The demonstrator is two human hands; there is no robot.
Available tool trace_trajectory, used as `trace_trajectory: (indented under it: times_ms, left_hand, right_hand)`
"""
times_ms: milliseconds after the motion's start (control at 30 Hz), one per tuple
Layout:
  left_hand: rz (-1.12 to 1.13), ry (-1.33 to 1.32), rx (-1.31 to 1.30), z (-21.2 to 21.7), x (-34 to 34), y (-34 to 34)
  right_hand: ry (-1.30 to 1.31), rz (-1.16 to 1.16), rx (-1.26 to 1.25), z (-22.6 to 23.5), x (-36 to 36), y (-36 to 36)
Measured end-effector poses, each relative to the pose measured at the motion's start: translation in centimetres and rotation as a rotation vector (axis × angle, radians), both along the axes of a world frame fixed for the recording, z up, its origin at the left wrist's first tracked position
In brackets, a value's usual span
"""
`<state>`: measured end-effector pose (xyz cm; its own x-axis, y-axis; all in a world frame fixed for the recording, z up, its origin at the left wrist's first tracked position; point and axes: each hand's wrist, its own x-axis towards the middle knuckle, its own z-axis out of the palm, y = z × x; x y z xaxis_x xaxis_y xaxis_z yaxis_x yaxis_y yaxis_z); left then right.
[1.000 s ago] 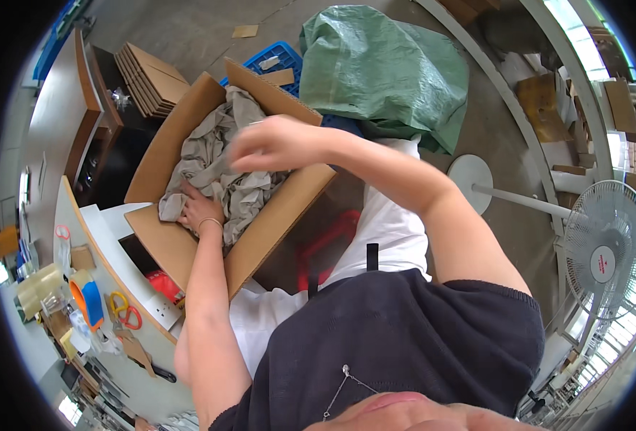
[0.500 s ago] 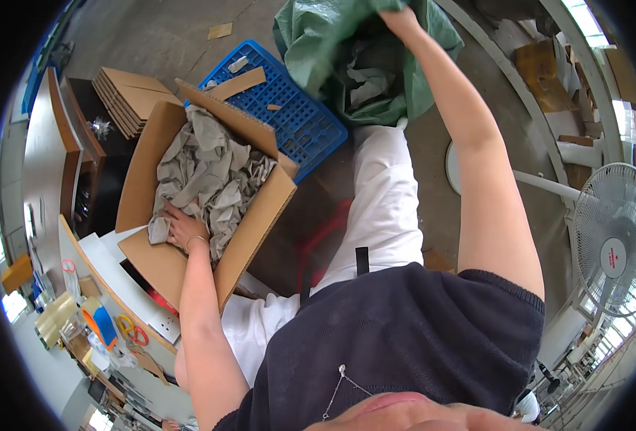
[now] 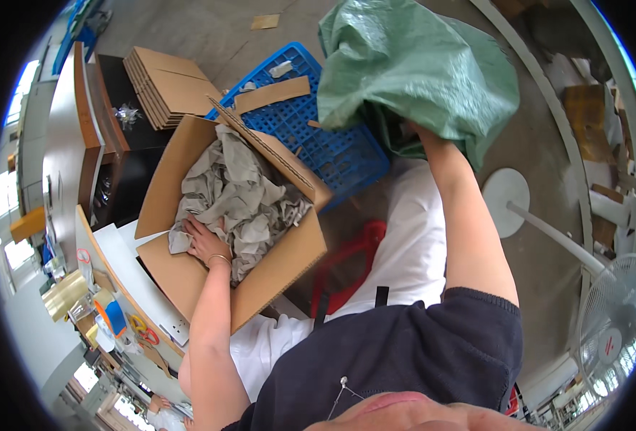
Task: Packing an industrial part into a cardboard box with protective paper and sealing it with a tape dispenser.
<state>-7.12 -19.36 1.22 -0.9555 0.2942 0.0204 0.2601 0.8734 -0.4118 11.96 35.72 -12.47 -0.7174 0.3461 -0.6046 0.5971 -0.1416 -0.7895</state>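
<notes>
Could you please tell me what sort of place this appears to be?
Probably a packing area in a workshop or warehouse: a stack of flattened brown cardboard boxes, a blue plastic pallet on the concrete floor, and a big green woven sack.

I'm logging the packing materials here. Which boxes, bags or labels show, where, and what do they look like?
Open cardboard box: brown, on the lap, holding grey cloth; left hand rests inside.
Green sack: woven, upper right; right arm goes into its mouth, hand hidden.
Flat cartons: brown stack, upper left.
Fan label: small, round, red and white.
</notes>
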Motion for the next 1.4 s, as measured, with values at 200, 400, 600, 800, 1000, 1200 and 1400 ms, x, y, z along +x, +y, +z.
trace_trajectory:
  times_ms: [200,400,600,800,1000,1200,1400]
  left_hand:
    - [0.023,-0.09,0.07,-0.6,1.2,2.5]
    - [0.077,-0.146,0.173,-0.5,1.4,2.6]
    - [0.066,-0.124,0.215,0.5,1.5,2.1]
    - [0.102,-0.183,0.255,1.6,1.6,3.3]
    - [0.067,-0.208,0.34,2.2,2.2,4.4]
    - [0.067,-0.213,0.269,1.5,2.2,3.1]
    - [0.114,-0.51,0.332,3.0,0.0,2.3]
  right_hand:
    - [0.199,0.044,-0.015,-0.9,-4.8,6.8]
    - [0.442,0.126,-0.022,-0.5,-4.0,2.4]
    - [0.534,0.097,-0.074,-0.6,-1.7,1.3]
    - [0.565,0.049,-0.069,1.7,3.4,1.6]
    - [0.595,-0.014,-0.037,8.6,0.0,4.3]
    - [0.623,-0.071,-0.015,13.4,4.9,0.1]
    - [0.588,-0.229,0.009,18.3,5.3,-2.9]
